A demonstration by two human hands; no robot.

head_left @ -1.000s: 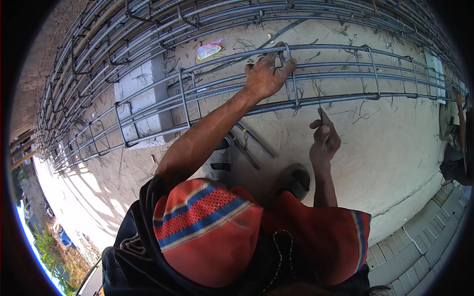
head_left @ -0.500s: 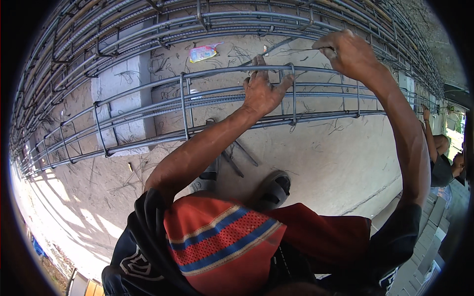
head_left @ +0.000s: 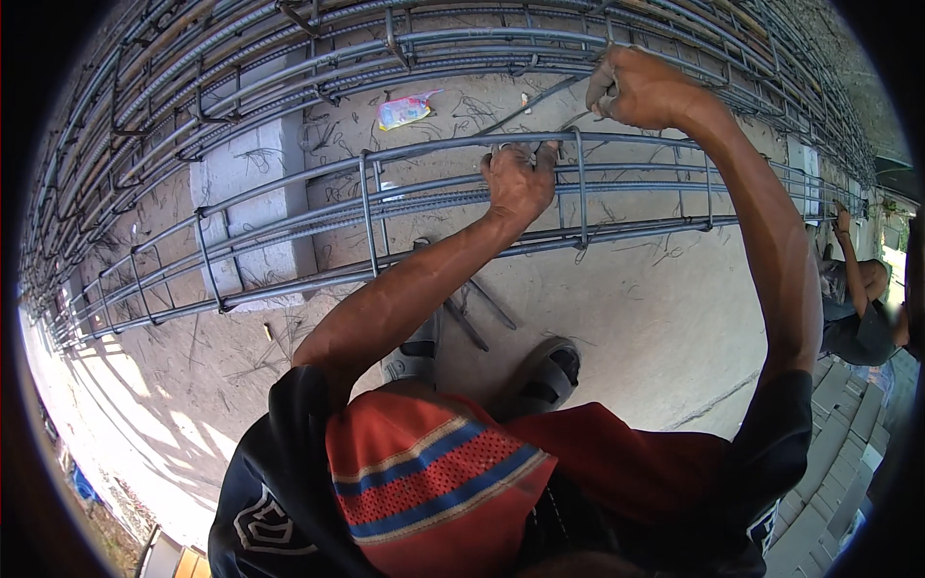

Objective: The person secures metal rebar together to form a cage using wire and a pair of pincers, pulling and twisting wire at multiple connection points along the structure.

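A long rebar cage [head_left: 434, 199] of ribbed steel bars tied to square stirrups runs across in front of me. My left hand [head_left: 521, 181] is closed over its top bar, fingers bent around it, beside an upright stirrup [head_left: 582, 188]. My right hand [head_left: 644, 89] is raised beyond the top bar, to the right of the left one, with its fingers pinched. A thin tie wire [head_left: 581, 122] runs from its fingertips toward the top of that stirrup. Whether the wire is looped around the joint is too small to tell.
More rebar cages [head_left: 453, 43] are stacked beyond. A pale block [head_left: 252, 188] lies under the near cage. A colourful wrapper [head_left: 405, 111] and wire scraps litter the floor. Two dark tool handles [head_left: 479, 316] lie by my sandals [head_left: 547, 378]. Another person [head_left: 860, 289] crouches at the right.
My right hand has moved left and slightly down, bringing the wire close to the stirrup. The left hand's fingers, stretched over the top bar before, are now curled in around it.
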